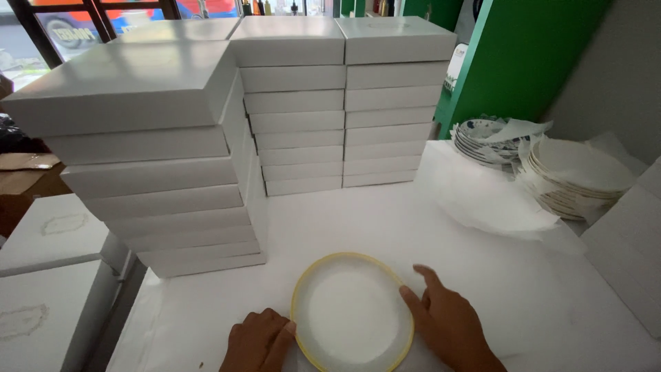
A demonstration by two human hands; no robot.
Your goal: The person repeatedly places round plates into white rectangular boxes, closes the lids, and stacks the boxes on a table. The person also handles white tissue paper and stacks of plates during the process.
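Note:
A round white plate with a yellow rim [351, 313] lies flat on the white table [385, 220] right in front of me. My left hand [258, 341] rests at the plate's left edge, fingers curled against the rim. On the other side, my right hand [447, 324] touches the right edge with fingers spread and the index finger lifted. Neither hand lifts the plate.
Tall stacks of flat white boxes [158, 151] stand at the left, more stacks [344, 103] behind. Crumpled white wrapping paper [482, 200] lies at the right, with stacked plates [571, 172] and blue-patterned plates [482, 138] beyond. More white boxes [630, 248] sit at the far right, a green frame [509, 62] behind.

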